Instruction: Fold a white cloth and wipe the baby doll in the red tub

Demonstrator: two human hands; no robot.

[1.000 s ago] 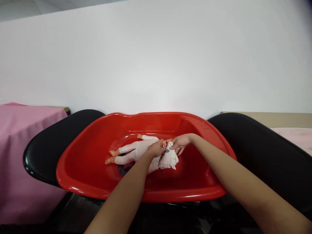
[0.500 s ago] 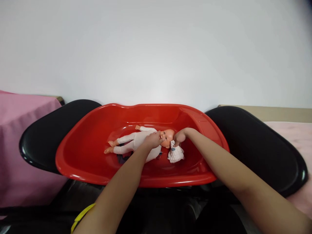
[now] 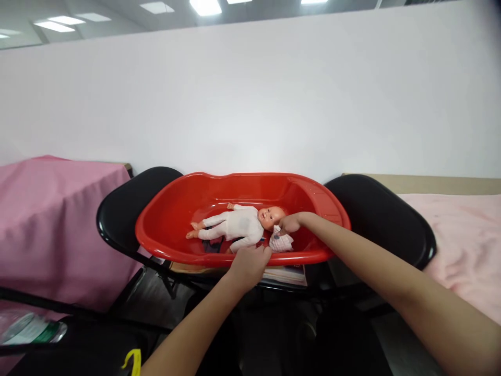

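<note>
A baby doll (image 3: pixel 238 225) in a white suit lies on its back in a red plastic tub (image 3: pixel 176 206), head to the right. My right hand (image 3: pixel 290 222) reaches into the tub beside the doll's head and grips a small folded white cloth (image 3: pixel 281 242). My left hand (image 3: pixel 249 265) rests on the tub's near rim, fingers curled over the edge, just in front of the doll's body.
The tub sits across two black chairs (image 3: pixel 129 201) (image 3: pixel 383 219). A pink-covered table (image 3: pixel 55 224) stands at the left, a pale pink surface (image 3: pixel 465 235) at the right. A white wall is behind. Papers (image 3: pixel 285 274) lie under the tub. A plastic bottle (image 3: pixel 27 326) is at the lower left.
My left hand has left the doll's chest and moved back to the tub's near rim. The view has pulled back and risen. My right hand stays with the cloth by the doll's head.
</note>
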